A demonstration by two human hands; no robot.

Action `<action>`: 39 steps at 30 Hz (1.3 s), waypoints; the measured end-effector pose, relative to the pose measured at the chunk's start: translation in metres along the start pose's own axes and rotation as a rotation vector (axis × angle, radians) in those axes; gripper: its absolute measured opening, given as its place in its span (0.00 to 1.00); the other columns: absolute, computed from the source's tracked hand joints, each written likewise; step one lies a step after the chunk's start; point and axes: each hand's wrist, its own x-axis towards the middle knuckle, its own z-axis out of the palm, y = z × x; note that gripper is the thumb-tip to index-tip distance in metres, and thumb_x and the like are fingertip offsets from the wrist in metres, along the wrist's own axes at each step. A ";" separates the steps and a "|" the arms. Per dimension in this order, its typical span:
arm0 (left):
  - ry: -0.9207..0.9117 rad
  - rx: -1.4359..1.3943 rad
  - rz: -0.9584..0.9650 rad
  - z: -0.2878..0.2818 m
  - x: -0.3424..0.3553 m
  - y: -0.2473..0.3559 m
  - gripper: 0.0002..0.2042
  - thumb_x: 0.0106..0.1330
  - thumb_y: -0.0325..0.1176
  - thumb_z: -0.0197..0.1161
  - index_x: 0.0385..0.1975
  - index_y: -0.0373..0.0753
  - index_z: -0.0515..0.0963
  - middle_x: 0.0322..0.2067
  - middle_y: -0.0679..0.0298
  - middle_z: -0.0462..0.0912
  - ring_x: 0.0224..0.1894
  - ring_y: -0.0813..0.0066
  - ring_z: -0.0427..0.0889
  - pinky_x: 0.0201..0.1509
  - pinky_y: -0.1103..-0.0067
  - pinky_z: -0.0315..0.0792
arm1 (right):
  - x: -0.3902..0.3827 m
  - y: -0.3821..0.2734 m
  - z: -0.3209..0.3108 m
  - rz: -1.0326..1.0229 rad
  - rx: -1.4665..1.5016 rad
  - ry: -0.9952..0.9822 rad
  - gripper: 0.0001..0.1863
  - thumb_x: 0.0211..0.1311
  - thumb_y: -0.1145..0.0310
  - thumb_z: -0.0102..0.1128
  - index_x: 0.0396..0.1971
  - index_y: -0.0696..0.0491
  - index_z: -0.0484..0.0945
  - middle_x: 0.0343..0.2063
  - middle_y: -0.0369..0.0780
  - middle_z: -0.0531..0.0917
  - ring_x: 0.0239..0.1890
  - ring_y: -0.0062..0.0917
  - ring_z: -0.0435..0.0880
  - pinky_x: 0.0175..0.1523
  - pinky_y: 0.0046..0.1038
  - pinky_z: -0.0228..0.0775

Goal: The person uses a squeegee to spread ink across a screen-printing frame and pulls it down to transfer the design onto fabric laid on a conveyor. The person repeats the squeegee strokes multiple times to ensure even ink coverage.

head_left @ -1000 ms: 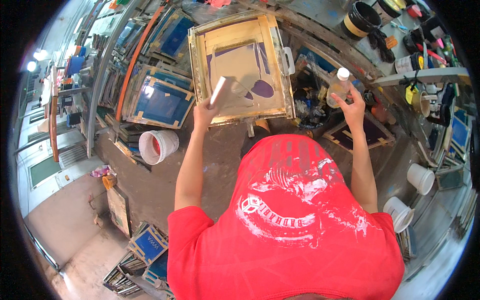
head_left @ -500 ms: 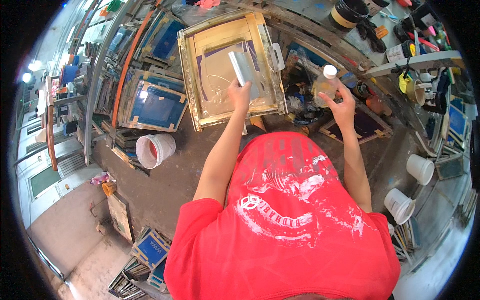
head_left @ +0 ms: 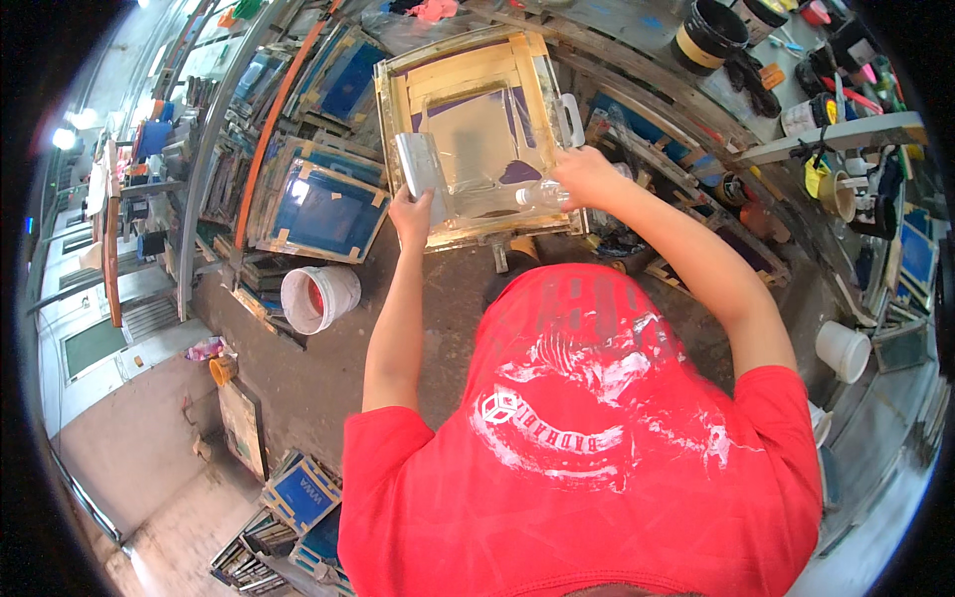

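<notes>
My left hand (head_left: 411, 213) grips a flat silver squeegee (head_left: 416, 163) by its lower end, held upright over the left side of a printing frame (head_left: 390, 109). The frame is edged with tan tape, and its middle is a pale mesh with purple borders. In my right hand (head_left: 591, 179) is a clear plastic bottle (head_left: 543, 194), tipped on its side over the lower right of the mesh with its neck pointing left. Most of the bottle's body is hidden by the hand. A dark purple patch (head_left: 519, 172) shows on the mesh just above the bottle's neck.
Blue taped screens (head_left: 320, 211) lean at the left, beside an orange rail (head_left: 261, 139). A white bucket (head_left: 320, 298) stands on the floor. A wooden beam (head_left: 637, 72) runs past the frame's right side, with black tubs (head_left: 709, 40) beyond it.
My right hand has brought the bottle leftward over the frame and tipped it from upright onto its side; its white cap no longer shows. The squeegee has moved left and slightly down.
</notes>
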 end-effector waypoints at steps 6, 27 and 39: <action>0.082 -0.021 0.009 -0.016 -0.005 -0.008 0.17 0.55 0.35 0.68 0.42 0.33 0.84 0.22 0.57 0.81 0.24 0.71 0.78 0.33 0.72 0.72 | 0.066 -0.043 -0.013 -0.134 -0.140 -0.098 0.24 0.32 0.55 0.85 0.31 0.53 0.88 0.38 0.41 0.86 0.45 0.33 0.86 0.45 0.35 0.80; -0.299 0.478 0.249 0.028 -0.010 0.028 0.17 0.56 0.43 0.68 0.46 0.52 0.86 0.32 0.50 0.86 0.35 0.49 0.86 0.38 0.59 0.77 | -0.055 0.081 -0.038 0.284 0.503 0.735 0.37 0.55 0.55 0.76 0.63 0.53 0.74 0.50 0.44 0.82 0.54 0.36 0.81 0.58 0.35 0.73; -0.569 0.277 0.511 0.006 -0.045 0.006 0.23 0.51 0.23 0.65 0.49 0.46 0.85 0.45 0.54 0.87 0.45 0.57 0.85 0.47 0.68 0.78 | 0.093 0.252 -0.071 0.757 0.529 1.332 0.36 0.48 0.59 0.80 0.54 0.58 0.71 0.45 0.47 0.81 0.51 0.42 0.80 0.57 0.41 0.70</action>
